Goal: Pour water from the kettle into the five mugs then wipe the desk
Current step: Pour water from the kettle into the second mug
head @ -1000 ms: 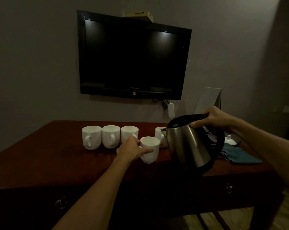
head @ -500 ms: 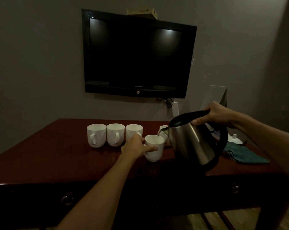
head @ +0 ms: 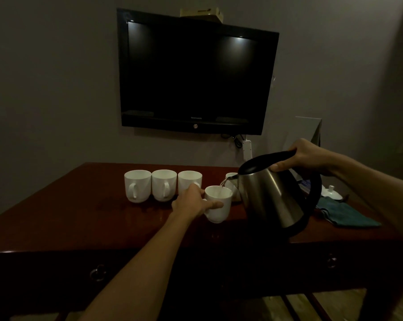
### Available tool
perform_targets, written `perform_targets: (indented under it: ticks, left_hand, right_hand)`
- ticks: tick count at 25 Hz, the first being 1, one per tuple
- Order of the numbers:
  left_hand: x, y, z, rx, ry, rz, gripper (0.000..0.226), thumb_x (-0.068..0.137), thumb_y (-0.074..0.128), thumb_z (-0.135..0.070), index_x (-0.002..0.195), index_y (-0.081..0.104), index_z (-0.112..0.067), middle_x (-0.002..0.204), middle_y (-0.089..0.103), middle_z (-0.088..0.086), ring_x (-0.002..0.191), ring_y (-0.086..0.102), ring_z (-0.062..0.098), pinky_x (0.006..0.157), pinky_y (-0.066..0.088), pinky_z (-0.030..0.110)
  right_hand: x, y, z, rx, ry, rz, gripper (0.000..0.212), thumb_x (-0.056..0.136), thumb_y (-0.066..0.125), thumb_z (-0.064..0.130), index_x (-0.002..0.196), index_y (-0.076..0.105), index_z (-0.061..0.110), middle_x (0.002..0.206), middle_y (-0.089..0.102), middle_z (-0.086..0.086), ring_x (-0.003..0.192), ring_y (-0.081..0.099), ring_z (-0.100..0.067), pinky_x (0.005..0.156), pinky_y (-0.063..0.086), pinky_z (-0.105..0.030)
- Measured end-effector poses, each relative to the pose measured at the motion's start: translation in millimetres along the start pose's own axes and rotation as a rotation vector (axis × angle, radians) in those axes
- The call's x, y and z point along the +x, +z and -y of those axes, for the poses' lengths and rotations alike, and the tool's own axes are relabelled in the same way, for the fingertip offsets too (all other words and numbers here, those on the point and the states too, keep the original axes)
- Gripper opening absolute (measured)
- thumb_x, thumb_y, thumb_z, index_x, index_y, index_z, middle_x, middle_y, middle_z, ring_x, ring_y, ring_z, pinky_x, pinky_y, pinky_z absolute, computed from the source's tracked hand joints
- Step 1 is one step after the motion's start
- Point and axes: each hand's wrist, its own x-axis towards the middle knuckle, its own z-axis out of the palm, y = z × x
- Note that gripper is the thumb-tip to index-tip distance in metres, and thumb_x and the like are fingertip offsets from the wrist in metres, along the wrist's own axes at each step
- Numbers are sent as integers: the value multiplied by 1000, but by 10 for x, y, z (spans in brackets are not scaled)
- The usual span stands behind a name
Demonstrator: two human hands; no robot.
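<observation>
One mug (head: pixel 218 204) is gripped by the left hand (head: pixel 191 202) at the surface (head: pixel 57 218) centre; water, absent a second ago, is now poured from the kettle (head: pixel 271 195), held at 3 o'clock by the right hand (head: pixel 305 156).

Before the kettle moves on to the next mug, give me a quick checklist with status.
1. Right hand grips kettle handle: ok.
2. Left hand holds the mug being filled: ok.
3. Stream lands inside that mug: ok.
4. Fill level in it: cannot tell.
5. Three mugs in the row upright: ok; already filled: cannot tell.
6. Fifth mug behind the spout, mostly hidden: cannot tell.
</observation>
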Motion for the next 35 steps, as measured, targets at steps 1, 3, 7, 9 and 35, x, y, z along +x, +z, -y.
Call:
perform_targets:
  ticks: [1, 3, 7, 9, 35]
  left_hand:
    - [-2, 1, -2, 0, -1, 0, 53, 62, 78, -65, 86, 59, -23, 85, 65, -6, 86, 62, 16, 79, 53, 44]
    - [3, 1, -4, -7, -9, 2, 54, 62, 78, -65, 88, 59, -22, 85, 65, -6, 87, 62, 17, 81, 53, 47]
    - [4, 1, -6, -6, -12, 10, 55, 63, 78, -65, 90, 59, -21, 86, 64, -6, 88, 62, 17, 83, 53, 48]
    - [-7, -5, -15, -5, -20, 14, 55, 64, 78, -64, 93, 58, -22, 90, 64, -5, 91, 61, 18, 84, 52, 48]
    - [-55, 15, -61, -10, -46, -19, 61, 64, 78, -65, 103, 58, -22, 105, 66, -6, 99, 60, 18, 85, 51, 46]
  right_hand:
    - [0, -1, -7, 4, 1, 0, 37, 67, 84, 33, 62, 65, 1, 46, 50, 2, 39, 46, -9, 41, 34, -19]
    - [-1, -5, -13, -2, -6, 0, 52, 62, 84, 39, 73, 67, -9, 50, 49, -3, 41, 46, -11, 41, 35, -20]
    - [10, 0, 27, -17, 0, 17, 50, 58, 82, 44, 71, 67, -2, 53, 50, -3, 43, 46, -11, 42, 36, -21]
    - [11, 8, 61, -33, 5, 23, 43, 60, 80, 42, 68, 65, 3, 53, 52, -1, 43, 47, -8, 43, 36, -19]
    - [-2, 20, 99, -9, 7, 37, 32, 70, 83, 32, 62, 64, 7, 46, 48, 2, 41, 44, -10, 41, 35, -19]
